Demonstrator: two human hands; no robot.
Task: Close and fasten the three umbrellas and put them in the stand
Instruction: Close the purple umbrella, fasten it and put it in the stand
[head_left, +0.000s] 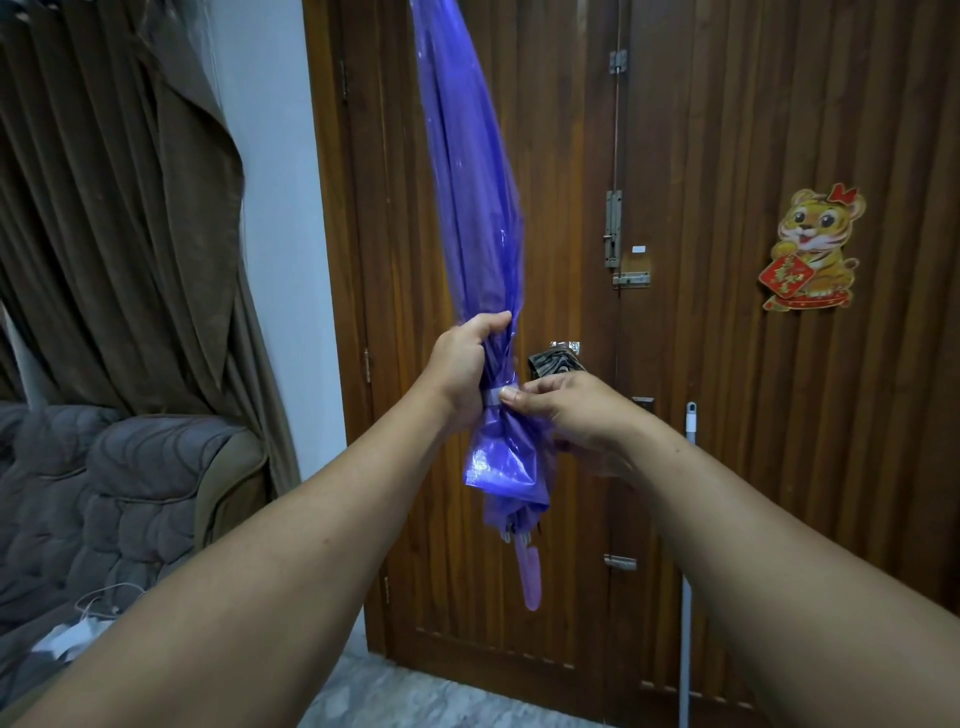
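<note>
so, closed purple umbrella (470, 208) held near upright at frame centre, tip toward 12 o'clock and out of frame, handle (531, 577) hanging toward 6. left hand (467, 364) wrapped round the gathered canopy, thumb on top, clamped on the umbrella. right hand (566, 410) at 3 o'clock of the left, fingertips pinching the pale strap (493, 393) that circles the canopy, just touching the left hand. loose canopy edge bunches below the strap. behind: wooden door (727, 364) with bolts, tiger sticker (813, 249) at 2 o'clock. brown curtain (119, 208) at 9–10 o'clock, grey sofa (104, 493) at 8. white pole (688, 545) leans on door at 4–5 o'clock. stand not seen.
</note>
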